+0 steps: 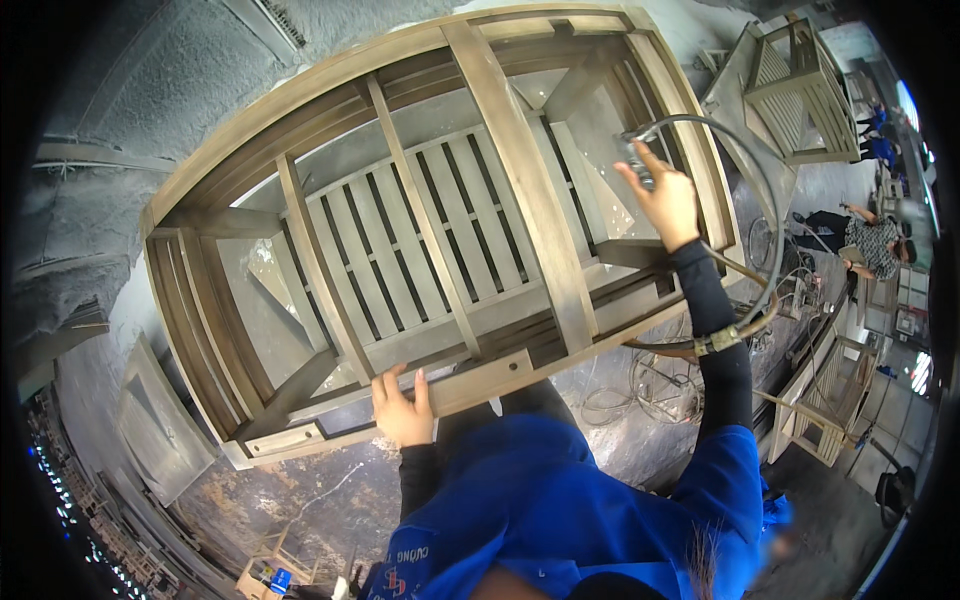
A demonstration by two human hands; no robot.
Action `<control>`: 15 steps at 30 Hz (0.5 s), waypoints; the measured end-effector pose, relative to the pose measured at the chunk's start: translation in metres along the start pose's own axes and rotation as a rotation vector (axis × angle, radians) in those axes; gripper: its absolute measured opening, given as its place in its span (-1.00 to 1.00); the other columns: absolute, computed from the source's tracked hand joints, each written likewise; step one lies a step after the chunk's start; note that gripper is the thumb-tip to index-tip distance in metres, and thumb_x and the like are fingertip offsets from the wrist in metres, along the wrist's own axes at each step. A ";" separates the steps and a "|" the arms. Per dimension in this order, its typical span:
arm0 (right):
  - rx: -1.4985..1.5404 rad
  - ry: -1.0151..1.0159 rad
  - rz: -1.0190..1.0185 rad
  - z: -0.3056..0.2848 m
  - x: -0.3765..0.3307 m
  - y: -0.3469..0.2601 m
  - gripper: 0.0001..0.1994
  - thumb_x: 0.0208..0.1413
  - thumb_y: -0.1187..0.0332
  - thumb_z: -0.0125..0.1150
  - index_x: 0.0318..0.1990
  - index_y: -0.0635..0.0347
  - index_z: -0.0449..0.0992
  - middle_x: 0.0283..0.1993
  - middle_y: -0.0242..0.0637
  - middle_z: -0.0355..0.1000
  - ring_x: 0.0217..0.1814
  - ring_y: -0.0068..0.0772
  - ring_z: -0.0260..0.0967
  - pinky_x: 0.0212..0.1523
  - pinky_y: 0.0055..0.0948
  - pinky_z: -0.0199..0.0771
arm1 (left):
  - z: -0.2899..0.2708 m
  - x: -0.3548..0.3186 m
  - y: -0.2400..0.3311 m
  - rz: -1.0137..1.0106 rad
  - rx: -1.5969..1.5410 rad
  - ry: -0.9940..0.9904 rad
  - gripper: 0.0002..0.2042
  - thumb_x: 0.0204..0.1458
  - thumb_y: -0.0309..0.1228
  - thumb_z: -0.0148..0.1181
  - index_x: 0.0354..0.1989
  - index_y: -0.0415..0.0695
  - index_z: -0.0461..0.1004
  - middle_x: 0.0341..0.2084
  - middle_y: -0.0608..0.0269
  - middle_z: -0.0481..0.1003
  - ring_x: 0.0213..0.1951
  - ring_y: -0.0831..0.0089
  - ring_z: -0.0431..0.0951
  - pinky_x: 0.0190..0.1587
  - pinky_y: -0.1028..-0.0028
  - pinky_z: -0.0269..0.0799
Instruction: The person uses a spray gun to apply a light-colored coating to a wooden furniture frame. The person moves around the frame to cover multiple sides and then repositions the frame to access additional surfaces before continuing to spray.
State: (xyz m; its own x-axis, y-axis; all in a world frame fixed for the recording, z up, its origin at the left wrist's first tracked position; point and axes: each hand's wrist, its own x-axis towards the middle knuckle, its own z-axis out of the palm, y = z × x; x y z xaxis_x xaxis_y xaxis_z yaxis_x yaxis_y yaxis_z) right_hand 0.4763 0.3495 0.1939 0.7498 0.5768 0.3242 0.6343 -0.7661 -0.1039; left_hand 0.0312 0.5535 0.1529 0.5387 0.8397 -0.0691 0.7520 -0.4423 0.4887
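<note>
A large brown-grey wooden furniture frame [505, 165] with crossbars and a slatted base lies in front of me, its open side facing up. My left hand [402, 408] grips the frame's near rail, fingers curled over the edge. Over the right end of the frame, my right hand [664, 200] is closed around a small metal spray gun [638, 166], partly covered by the fingers. From the gun a dark hose [768, 190] arcs right and loops back around my right forearm, with a brass-coloured fitting [715, 343] near the elbow.
Coiled hoses or cables [665, 385] lie on the stained floor to the right. Other slatted wooden pieces stand at the upper right [803, 95] and right [828, 395]. A flat panel [160, 425] leans at left. A person in a patterned shirt [875, 248] is farther right.
</note>
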 end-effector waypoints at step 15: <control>0.124 -0.253 -0.041 0.123 0.018 0.011 -0.36 0.17 -0.30 0.15 0.17 -0.02 0.56 -0.53 -0.04 0.53 -0.44 0.07 0.58 -0.42 -0.10 0.58 | 0.002 0.001 0.002 -0.137 0.131 -0.098 -0.80 0.09 -0.14 0.31 -0.32 0.01 0.58 -0.61 0.28 0.58 -0.55 0.22 0.61 -0.45 0.25 0.48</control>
State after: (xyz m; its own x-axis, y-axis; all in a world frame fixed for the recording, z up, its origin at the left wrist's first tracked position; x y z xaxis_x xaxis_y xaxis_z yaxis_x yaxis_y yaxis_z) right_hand 0.5202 0.3868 0.0828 0.7362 0.6710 0.0876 0.6717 -0.7090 -0.2147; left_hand 0.0343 0.5532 0.1523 0.4577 0.8628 -0.2146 0.8603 -0.3687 0.3522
